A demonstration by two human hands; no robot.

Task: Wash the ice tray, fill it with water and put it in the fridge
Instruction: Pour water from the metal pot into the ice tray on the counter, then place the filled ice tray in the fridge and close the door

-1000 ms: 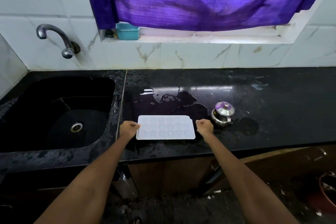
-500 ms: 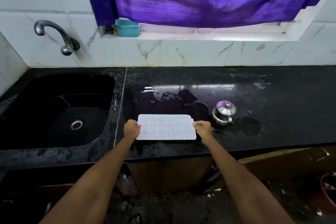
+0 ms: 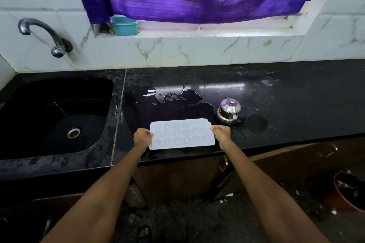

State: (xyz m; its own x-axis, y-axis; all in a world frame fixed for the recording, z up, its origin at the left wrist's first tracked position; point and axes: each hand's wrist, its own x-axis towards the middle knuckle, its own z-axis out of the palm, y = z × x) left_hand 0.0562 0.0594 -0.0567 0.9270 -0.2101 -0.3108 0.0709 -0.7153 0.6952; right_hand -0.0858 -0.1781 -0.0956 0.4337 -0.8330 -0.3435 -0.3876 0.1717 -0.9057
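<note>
Black granite counter (image 3: pixel 276 92) with a water puddle (image 3: pixel 177 102) spread across it. White ice tray (image 3: pixel 181 134) sits near the front edge, left hand (image 3: pixel 141 136) and right hand (image 3: pixel 222 133) each pinching a short end. Little steel pot (image 3: pixel 229 111) just right of it, sink (image 3: pixel 55 112) off left.

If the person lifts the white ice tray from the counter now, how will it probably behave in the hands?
The ice tray looks thin and wide, so it may flex, and any water in its cells would spill if tilted. The left hand and right hand hold only its short ends, which suggests keeping it level. The counter around it is wet, so the tray is probably slippery.
</note>
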